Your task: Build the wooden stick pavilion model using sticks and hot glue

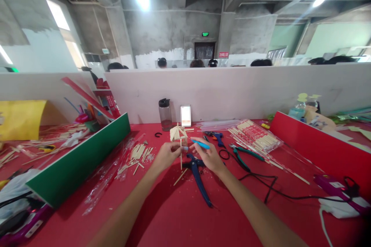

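Observation:
My left hand (168,155) is closed with its fingertips on a small model of pale wooden sticks (177,132), which has a roof-like top and a long upright stick below. Close on its right, my right hand (209,157) grips a slim bright-blue pen-like tool (200,144) that slants across the fingers. A small whitish piece (185,148) shows between the two hands; what it is I cannot make out. Just below the hands, dark-blue handled pliers (199,181) lie on the red table (174,220), with a loose stick (181,176) to their left.
Cut sticks (139,152) lie left, near a green divider (84,162). A bottle (165,115) and a phone (186,115) stand behind the model. Rightward are a blue glue gun (218,138), green-handled pliers (246,154), bagged sticks (257,135), a black cable (271,185) and a red divider (321,150).

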### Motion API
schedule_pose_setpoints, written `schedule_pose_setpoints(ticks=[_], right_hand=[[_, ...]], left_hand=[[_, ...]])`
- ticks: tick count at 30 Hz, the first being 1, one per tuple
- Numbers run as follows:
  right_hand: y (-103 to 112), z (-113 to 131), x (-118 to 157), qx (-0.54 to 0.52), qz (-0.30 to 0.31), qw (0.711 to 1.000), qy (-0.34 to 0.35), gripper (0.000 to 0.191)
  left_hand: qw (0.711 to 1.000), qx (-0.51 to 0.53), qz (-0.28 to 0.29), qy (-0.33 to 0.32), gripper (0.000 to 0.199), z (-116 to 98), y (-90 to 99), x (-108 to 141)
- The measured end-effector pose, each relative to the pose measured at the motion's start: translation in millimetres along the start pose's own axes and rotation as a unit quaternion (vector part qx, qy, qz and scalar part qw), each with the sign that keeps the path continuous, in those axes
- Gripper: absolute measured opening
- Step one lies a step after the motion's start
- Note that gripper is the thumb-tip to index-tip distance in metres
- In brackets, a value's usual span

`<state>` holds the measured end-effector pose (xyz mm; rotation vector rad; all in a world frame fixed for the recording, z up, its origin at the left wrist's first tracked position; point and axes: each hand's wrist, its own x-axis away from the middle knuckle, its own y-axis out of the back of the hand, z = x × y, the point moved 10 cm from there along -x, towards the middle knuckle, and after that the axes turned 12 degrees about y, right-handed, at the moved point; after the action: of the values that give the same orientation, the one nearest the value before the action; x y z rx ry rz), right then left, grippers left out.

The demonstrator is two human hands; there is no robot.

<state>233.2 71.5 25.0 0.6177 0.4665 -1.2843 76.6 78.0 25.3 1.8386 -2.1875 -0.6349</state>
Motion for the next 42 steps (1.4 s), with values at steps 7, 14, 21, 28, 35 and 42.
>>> schedule_pose_setpoints(ticks=[7, 14, 21, 28, 35, 42], right_hand=[[4, 5, -4, -0.043, -0.001, 0.999, -0.005, 0.039], [-4, -4, -5, -0.211, -0.005, 0.976, -0.044, 0.043], [-7, -8, -4, -0.264, 0.008, 0.961, -0.077, 0.041], [-4, -11, -4, -0.246, 0.001, 0.967, -0.068, 0.039], [-6, -8, -4, -0.218, 0.017, 0.975, -0.043, 0.041], [-1, -7, -5, -0.192, -0.020, 0.981, -0.020, 0.043]], left_hand=[[0.999, 0.052, -0.002, 0.004, 0.032, 4, 2.9, -2], [0.991, 0.124, -0.027, 0.043, 0.039, 12, 8.4, -4], [0.991, 0.121, -0.039, 0.042, 0.037, 7, 9.7, -2], [0.989, 0.137, -0.033, 0.045, 0.037, 2, 3.7, 1], [0.993, 0.107, -0.031, 0.039, 0.035, 3, -4.5, 1], [0.984, 0.163, -0.032, 0.066, 0.039, 6, -18.1, 5]])
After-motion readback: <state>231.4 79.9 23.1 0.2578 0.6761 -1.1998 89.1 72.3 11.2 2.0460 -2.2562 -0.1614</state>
